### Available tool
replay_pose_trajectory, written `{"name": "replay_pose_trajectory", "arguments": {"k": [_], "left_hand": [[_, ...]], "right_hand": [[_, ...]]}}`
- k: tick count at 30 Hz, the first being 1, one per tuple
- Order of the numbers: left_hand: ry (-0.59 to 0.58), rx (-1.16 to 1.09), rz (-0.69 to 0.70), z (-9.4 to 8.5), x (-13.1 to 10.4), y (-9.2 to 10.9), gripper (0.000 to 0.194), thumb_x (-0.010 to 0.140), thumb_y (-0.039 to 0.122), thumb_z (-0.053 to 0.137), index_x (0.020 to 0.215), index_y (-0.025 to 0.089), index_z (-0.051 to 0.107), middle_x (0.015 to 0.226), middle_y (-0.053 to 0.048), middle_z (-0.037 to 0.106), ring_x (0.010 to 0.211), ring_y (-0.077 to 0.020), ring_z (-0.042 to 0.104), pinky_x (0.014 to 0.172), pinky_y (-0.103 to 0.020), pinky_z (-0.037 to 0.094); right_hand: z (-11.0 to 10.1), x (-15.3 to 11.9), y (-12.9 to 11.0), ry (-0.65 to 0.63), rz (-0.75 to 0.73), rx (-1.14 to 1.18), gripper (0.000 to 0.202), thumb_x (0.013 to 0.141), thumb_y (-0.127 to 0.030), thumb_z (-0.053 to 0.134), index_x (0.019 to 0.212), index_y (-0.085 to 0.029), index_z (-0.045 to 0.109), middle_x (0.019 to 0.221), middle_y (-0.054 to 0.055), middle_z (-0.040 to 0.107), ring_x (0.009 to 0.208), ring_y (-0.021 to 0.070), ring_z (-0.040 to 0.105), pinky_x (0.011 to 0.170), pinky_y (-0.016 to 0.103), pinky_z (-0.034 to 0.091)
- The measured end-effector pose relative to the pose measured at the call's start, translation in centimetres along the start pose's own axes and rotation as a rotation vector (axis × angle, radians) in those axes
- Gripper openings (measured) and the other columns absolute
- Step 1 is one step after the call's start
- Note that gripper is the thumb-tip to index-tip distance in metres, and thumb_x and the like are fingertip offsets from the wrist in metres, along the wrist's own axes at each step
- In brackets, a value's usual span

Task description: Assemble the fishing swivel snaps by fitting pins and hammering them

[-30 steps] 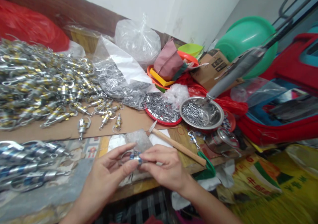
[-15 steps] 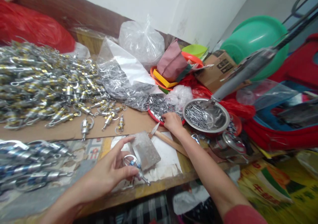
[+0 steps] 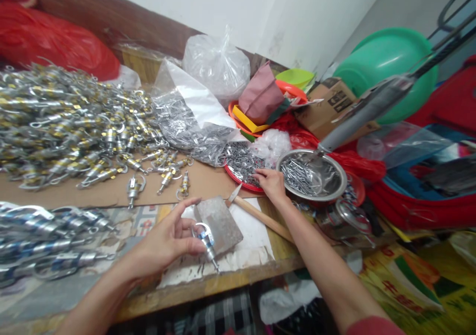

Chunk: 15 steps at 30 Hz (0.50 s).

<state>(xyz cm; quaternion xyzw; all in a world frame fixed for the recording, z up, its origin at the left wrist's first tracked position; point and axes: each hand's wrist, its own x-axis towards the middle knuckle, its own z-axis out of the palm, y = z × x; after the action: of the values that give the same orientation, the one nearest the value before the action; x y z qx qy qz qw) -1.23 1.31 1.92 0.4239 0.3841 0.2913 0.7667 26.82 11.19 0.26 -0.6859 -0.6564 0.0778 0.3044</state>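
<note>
My left hand (image 3: 173, 241) holds a blue and silver metal fitting (image 3: 207, 243) by its curved hook, beside a grey metal block (image 3: 220, 223) on white paper. The fitting's narrow end points down and to the right. Over at the red tray (image 3: 238, 180) of small metal pieces, my right hand (image 3: 268, 181) has its thumb and fingers pinched at the right side; whatever is between the fingertips is too small to name. A hammer (image 3: 260, 216) with a wooden handle lies between the block and my right forearm.
Yellow-marked fittings (image 3: 74, 127) are heaped at the left, with blue ones (image 3: 40, 241) nearer. A steel bowl (image 3: 340, 189) of pins stands right of the tray. Behind are a clear bag (image 3: 217, 67) and a cardboard box (image 3: 327, 107).
My right hand has shifted right across the tray. The fitting in my left hand has turned so its narrow end points more steeply down. The view has shifted slightly.
</note>
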Motion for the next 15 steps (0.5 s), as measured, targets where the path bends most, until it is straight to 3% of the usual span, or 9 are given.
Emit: {"name": "replay_pose_trajectory", "arguments": {"k": [2,4,7,9,12,15], "left_hand": [[0.003,0.0,0.006,0.0,-0.1,0.1,0.086,0.059,0.009,0.069,0.127,0.023,0.019,0.073,0.004,0.056,0.06,-0.0103,0.054,0.056,-0.023,0.041],[0.0,-0.001,0.011,0.1,-0.1,0.1,0.085,0.059,0.009,0.069,0.127,0.023,0.02,0.072,0.004,0.057,0.06,-0.0101,0.054,0.056,-0.023,0.04],[-0.009,0.0,0.022,0.1,-0.2,0.1,0.085,0.06,0.01,0.068,0.128,0.022,0.02,0.071,0.004,0.057,0.06,-0.0103,0.054,0.055,-0.023,0.04],[-0.014,-0.001,0.028,0.1,-0.2,0.1,0.085,0.059,0.01,0.068,0.128,0.022,0.019,0.07,0.004,0.057,0.059,-0.0106,0.053,0.054,-0.023,0.039],[-0.008,0.001,0.032,0.2,-0.2,0.1,0.086,0.059,0.01,0.068,0.129,0.021,0.02,0.069,0.004,0.057,0.059,-0.0107,0.053,0.054,-0.023,0.039],[-0.002,0.003,0.041,0.2,-0.2,0.0,0.085,0.058,0.01,0.068,0.128,0.021,0.021,0.069,0.004,0.057,0.059,-0.0107,0.052,0.053,-0.023,0.038]], "right_hand": [[-0.4,-0.3,-0.8,0.023,0.011,0.079,0.018,0.072,-0.018,0.057,0.085,-0.019,0.07,0.09,0.007,0.07,0.09,0.0231,0.063,0.086,0.035,0.045],[-0.5,-1.2,-2.3,-0.006,0.013,0.182,0.02,0.075,-0.02,0.054,0.09,-0.017,0.069,0.082,0.007,0.07,0.079,0.021,0.066,0.076,0.034,0.051],[-0.3,-3.9,-5.8,-0.104,-0.009,0.337,0.024,0.08,-0.023,0.048,0.093,-0.016,0.066,0.076,0.004,0.069,0.06,0.0143,0.066,0.056,0.025,0.054],[-0.2,-6.1,-8.1,-0.196,-0.032,0.463,0.02,0.078,-0.022,0.049,0.086,-0.015,0.067,0.084,0.005,0.067,0.056,0.0111,0.065,0.051,0.021,0.052],[-0.3,-8.9,-10.5,-0.323,-0.044,0.615,0.014,0.074,-0.018,0.055,0.076,-0.015,0.068,0.076,0.002,0.065,0.054,0.0096,0.063,0.049,0.019,0.049],[-0.8,-10.3,-11.5,-0.347,-0.037,0.59,0.009,0.069,-0.013,0.061,0.07,-0.017,0.069,0.063,0.0,0.066,0.058,0.0108,0.062,0.055,0.019,0.047]]}}
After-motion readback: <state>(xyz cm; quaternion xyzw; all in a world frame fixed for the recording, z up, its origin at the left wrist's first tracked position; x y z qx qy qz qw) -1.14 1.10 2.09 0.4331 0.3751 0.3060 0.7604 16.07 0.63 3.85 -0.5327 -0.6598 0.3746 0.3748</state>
